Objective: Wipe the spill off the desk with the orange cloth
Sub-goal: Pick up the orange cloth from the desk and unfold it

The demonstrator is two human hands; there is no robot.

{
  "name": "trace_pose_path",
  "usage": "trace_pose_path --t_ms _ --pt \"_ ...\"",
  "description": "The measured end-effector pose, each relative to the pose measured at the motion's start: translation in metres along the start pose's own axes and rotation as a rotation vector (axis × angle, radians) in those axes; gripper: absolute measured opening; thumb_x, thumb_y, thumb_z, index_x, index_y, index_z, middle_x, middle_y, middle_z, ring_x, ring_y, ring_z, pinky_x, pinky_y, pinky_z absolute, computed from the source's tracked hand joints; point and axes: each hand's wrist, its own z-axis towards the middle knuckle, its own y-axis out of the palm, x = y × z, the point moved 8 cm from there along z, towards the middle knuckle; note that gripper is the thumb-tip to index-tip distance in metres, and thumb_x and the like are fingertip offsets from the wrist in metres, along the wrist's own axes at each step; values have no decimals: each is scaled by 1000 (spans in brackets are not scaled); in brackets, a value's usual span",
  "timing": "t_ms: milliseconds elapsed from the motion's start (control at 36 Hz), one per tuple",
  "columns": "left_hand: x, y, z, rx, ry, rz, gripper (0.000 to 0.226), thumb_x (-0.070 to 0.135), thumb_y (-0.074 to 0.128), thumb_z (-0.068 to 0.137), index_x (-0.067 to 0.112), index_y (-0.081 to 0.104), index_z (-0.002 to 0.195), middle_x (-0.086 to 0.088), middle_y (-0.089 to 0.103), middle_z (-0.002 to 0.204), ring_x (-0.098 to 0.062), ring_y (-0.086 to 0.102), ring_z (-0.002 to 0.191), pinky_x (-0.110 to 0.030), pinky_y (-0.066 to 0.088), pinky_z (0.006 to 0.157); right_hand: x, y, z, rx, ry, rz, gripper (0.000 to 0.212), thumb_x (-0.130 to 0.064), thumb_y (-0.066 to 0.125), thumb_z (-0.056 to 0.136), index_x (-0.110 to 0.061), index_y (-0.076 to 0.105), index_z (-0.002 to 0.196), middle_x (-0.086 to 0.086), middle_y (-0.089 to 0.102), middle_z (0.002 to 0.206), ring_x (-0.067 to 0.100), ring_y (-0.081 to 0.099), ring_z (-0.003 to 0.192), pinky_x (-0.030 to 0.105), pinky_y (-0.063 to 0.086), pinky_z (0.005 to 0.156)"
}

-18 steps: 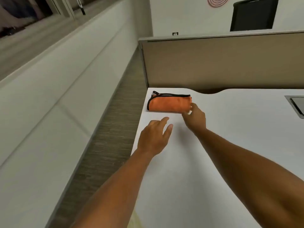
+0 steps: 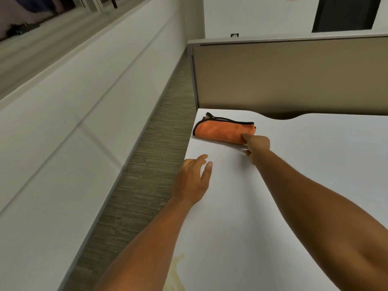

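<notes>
Two bare hands reach over a white desk [image 2: 304,185] toward a rolled orange cloth [image 2: 222,131].

The cloth lies at the desk's far left corner, near 12 o'clock. The right hand [image 2: 257,143] touches the cloth's right end, grip not yet closed. The left hand [image 2: 194,179] hovers open, at 7 o'clock from the cloth. A yellowish spill [image 2: 176,276] sits at 6 o'clock.

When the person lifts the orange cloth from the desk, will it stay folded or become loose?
The orange cloth looks soft and folded over, so it will probably sag and partly unfold when lifted from one end. It seems light. The right hand touches only its near right end, so the far part may trail.
</notes>
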Motion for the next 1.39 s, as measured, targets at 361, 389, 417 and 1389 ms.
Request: trace_pose_path --t_ms 361,389,417,1389 --pt "-3 10 8 37 -156 -155 38 43 44 101 22 68 121 5 69 120 -17 56 117 -28 46 86 -2 26 -68 -349 -405 -24 14 -5 63 90 -18 61 93 -3 63 116 22 63 102 30 56 76" --pt "-5 11 7 44 -198 -168 36 43 45 101 21 70 117 4 70 118 -17 58 112 -24 42 81 0 25 -77 -373 -444 -43 12 -6 63 91 -18 61 94 -2 63 119 22 63 103 29 55 76" --pt "-8 11 6 38 -264 -202 38 45 45 101 20 71 111 1 70 113 -19 60 106 -21 40 75 3 24 -85 -393 -471 -57 11 -8 63 92 -18 60 94 0 64 120 22 64 103 30 55 76" --pt "22 -74 -139 -442 -596 -988 28 36 57 100 17 68 117 -16 74 102 -28 70 89 -43 56 84 81 -29 -319 -492 -446 37 22 -19 66 80 -16 62 101 8 70 107 23 66 105 36 50 90"
